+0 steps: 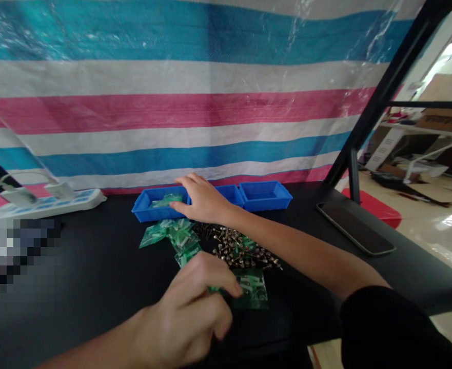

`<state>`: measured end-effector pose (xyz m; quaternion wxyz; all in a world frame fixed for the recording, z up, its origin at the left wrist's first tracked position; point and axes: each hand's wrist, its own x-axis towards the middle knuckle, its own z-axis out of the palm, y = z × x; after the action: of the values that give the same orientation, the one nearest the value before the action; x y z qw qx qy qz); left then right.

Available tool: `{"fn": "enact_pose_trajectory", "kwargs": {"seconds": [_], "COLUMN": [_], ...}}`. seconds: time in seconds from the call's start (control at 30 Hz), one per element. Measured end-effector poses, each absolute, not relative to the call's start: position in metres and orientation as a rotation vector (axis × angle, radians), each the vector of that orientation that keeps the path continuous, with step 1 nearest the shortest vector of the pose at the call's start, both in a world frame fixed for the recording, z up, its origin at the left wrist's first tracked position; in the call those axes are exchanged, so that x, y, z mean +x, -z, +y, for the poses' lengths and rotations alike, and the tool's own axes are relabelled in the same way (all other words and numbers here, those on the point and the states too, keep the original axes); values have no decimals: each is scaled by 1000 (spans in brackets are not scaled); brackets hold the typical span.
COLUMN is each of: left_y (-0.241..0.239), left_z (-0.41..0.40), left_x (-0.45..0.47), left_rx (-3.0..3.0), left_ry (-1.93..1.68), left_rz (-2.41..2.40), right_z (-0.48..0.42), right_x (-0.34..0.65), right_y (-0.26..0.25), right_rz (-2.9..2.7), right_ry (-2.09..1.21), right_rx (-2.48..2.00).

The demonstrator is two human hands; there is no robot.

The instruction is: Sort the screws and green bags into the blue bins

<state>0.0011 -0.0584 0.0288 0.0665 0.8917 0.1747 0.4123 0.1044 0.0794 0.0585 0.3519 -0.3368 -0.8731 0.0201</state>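
My right hand [200,197] reaches across to the left blue tray [143,205], fingers stretched out over a small green bag [166,200] lying in it; nothing shows in its grip. My left hand [195,307] is near the front of the black table, fingers pinched on a green plastic bag [252,289] of small parts. Between the hands lie more green bags [172,233] and a heap of small metal screws [241,248].
Two more blue trays [266,195] stand to the right in the row against the striped tarp. A white power strip [43,202] lies back left, a phone [354,228] at the right. A black frame post [354,174] rises at the table's right edge.
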Motion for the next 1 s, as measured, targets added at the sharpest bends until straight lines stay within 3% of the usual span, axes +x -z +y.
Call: {"fn": "enact_pose_trajectory", "kwargs": {"seconds": [0.2,0.43,0.63,1.0], "left_y": [-20,-13,-2,-4], "left_z": [-8,-5,-10,-11], "left_x": [-12,-13,-8,-5], "left_rx": [2603,2547,2588,2673], "left_ry": [-1366,-1400,-1078,-476], "left_rz": [786,958,726,703], "right_z": [39,38,32,29], "right_x": [187,251,240,226], "right_y": [-28,-11,-12,4], "right_rz": [-2152,-1856,-2203,-2336], "right_ry": [-61,24,-1,-109], "right_rx": [-1008,-1273,-1255,-1176]}}
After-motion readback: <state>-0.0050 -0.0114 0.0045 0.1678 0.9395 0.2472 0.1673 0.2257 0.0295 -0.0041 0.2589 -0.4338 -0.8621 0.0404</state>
